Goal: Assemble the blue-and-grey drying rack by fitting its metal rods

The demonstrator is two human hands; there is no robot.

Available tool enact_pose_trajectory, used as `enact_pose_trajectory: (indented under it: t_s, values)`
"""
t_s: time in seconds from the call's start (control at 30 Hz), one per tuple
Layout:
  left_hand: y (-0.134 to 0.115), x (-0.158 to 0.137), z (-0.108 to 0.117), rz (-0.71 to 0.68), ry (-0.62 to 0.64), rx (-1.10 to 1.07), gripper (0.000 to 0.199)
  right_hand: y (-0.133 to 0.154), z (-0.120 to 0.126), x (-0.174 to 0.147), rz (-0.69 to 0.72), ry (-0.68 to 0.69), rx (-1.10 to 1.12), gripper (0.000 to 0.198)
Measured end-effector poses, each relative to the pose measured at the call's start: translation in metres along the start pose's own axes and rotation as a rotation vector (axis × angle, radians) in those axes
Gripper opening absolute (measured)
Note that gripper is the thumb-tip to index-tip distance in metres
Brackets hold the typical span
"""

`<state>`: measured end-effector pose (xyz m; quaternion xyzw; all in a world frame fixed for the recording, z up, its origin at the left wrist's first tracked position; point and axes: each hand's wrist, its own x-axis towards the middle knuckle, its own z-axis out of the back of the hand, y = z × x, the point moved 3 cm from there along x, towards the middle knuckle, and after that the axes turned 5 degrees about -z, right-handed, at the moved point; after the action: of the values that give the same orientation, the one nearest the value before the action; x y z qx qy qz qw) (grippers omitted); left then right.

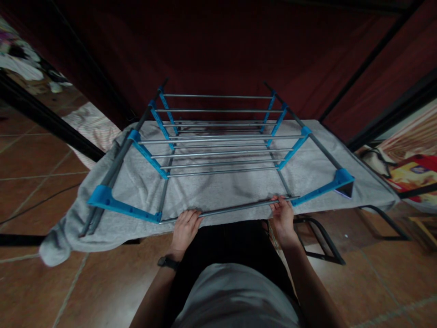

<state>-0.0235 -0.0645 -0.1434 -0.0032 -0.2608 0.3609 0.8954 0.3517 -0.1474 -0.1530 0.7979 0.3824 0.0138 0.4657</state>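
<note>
A shoe-rack-like frame of grey metal tubes [322, 152] and blue plastic brackets [126, 208] lies on a grey blanket [225, 187]. Across its near side runs a thin metal rod [235, 208]. My left hand [186, 230] is closed over the rod near its left end, which meets the tip of the near left bracket. Toward the other end, my right hand [282, 216] pinches the rod between thumb and fingers. The rod's right tip lies beside the near right bracket [324, 187]; whether it is seated there I cannot tell. Several crossbars [221, 152] span the farther brackets.
The blanket covers a low surface with black metal legs [324, 241] beneath. A dark red curtain [218, 50] hangs behind. Black bars stand at both sides. A red and yellow bag [414, 175] lies at right, a striped cloth [92, 127] at left. The floor is tiled.
</note>
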Motion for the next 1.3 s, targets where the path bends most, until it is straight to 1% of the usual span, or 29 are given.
enact_pose_trajectory:
  t_s: [0.23,0.6,0.93,1.1,1.2,1.3]
  values:
    - [0.000,-0.001,0.002,-0.005,0.000,0.000,0.027,-0.003,0.000,-0.002,0.005,-0.004,0.012,0.023]
    - [-0.005,0.001,0.005,-0.019,0.007,0.001,0.025,0.001,-0.007,-0.007,0.009,-0.010,-0.003,0.023]
    - [-0.007,0.001,0.007,-0.021,0.011,-0.001,0.026,0.018,-0.024,-0.018,0.039,0.000,-0.036,0.021]
    - [-0.005,-0.001,0.009,-0.008,0.020,0.019,0.027,0.014,-0.034,-0.028,0.049,0.056,-0.013,0.021]
    - [-0.005,0.000,0.011,-0.014,0.037,0.042,0.028,0.008,-0.032,-0.026,0.023,0.064,-0.026,0.020]
    - [-0.008,0.002,0.010,-0.039,0.052,0.050,0.028,0.005,-0.021,-0.017,-0.009,0.033,-0.031,0.019]
